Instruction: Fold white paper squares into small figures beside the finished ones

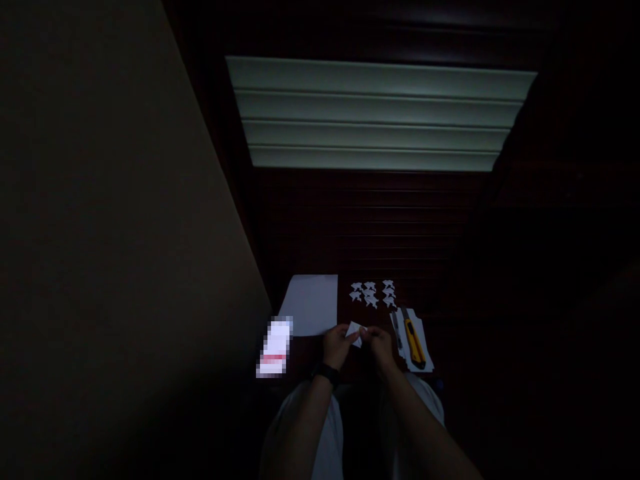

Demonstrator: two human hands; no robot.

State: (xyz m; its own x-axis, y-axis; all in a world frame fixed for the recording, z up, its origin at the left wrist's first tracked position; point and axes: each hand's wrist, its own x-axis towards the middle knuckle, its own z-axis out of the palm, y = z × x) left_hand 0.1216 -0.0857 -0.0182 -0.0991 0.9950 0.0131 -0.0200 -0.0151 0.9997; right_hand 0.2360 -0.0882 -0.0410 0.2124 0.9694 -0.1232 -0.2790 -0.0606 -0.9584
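Between my two hands is a small folded piece of white paper [356,329], held just above the dark table's near side. My left hand [336,347], with a dark band on the wrist, pinches its left edge. The fingers of my right hand [379,343] are closed on its right edge. Beyond them, several small folded paper shapes [370,293] lie in groups on the table. To the left is a large white sheet of paper [315,303]. A yellow utility knife [414,343] rests on a stack of white paper [424,333] to the right.
At the table's left edge lies a bright, pixelated phone-like screen [275,347]. A plain wall [125,233] rises close on the left. Dark slatted panelling [370,213] with a pale slatted section [375,120] stands ahead. The surroundings are dim.
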